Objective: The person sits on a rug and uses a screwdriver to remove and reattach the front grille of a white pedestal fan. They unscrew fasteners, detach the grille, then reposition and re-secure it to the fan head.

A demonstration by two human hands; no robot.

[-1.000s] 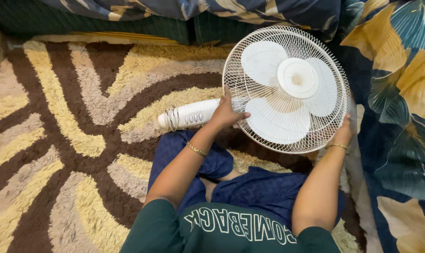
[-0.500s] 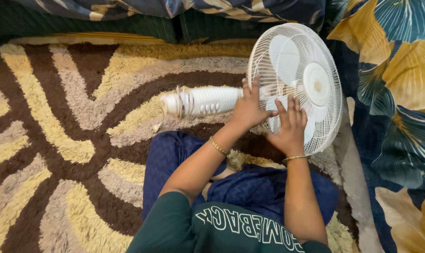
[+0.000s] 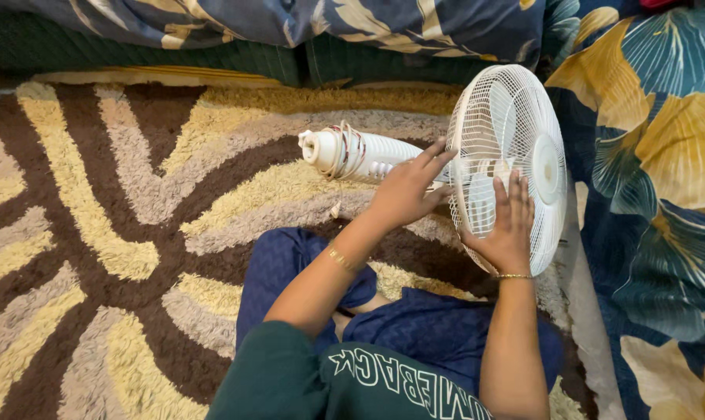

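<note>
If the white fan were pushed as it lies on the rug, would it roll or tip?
The fan probably tips easily: its round cage stands on edge, steadied by the left hand and right hand. The shaggy rug likely damps rolling. The wire grille may flex.

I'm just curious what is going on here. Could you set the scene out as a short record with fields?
Setting: a person sits on a brown, cream and yellow shag rug
Object: white fan lying on its side, wire grille facing right
Left hand: open, resting on the fan's motor housing
Right hand: flat against the grille, no closed grip
Nearby: blue and yellow floral fabric on the right
</note>
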